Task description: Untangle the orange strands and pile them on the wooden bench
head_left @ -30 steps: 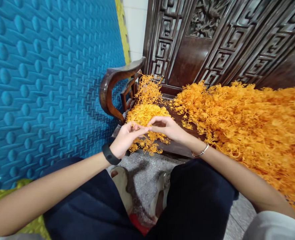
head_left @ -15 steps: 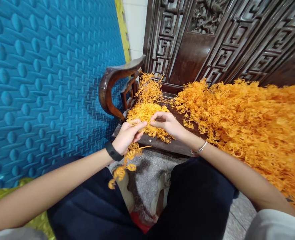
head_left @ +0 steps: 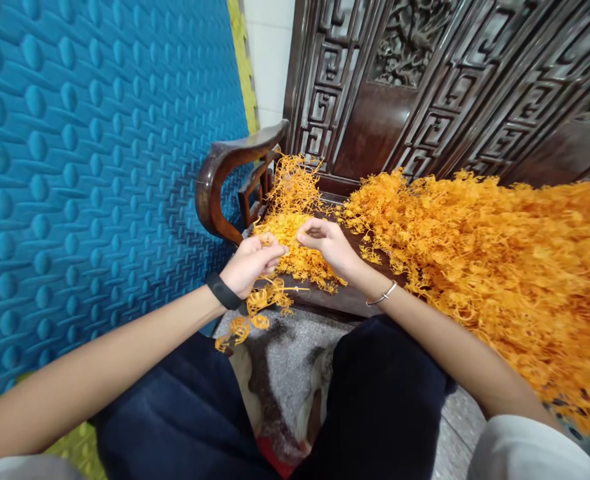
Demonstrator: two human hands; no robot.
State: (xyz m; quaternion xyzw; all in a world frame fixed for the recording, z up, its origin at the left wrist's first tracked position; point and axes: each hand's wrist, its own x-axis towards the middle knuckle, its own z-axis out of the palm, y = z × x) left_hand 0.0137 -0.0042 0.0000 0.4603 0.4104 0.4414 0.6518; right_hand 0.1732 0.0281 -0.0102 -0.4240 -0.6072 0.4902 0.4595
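Note:
My left hand [head_left: 249,263], with a black band at the wrist, is closed with its thumb pressed on the fingers. From it hangs an orange plastic flower sprig [head_left: 265,301], its thin stem pointing right and its curly tips drooping below the wrist. My right hand [head_left: 329,245], wearing a silver bangle, is just to the right with thumb and forefinger pinched together. Whatever lies between those fingertips is too small to make out. A small gap separates the two hands. Under and behind them lies a heap of orange plastic pieces [head_left: 309,267] on the dark wooden seat [head_left: 325,298].
Another loose orange bunch [head_left: 295,181] sits at the back by the curved wooden armrest [head_left: 209,183]. A large orange pile [head_left: 495,267] covers the seat to the right. Behind stands the carved backrest [head_left: 369,127]. Blue foam matting [head_left: 95,173] is at left.
Both hands have shifted slightly left, staying close together. The hanging sprig has swung up a little. The camera view has tilted slightly.

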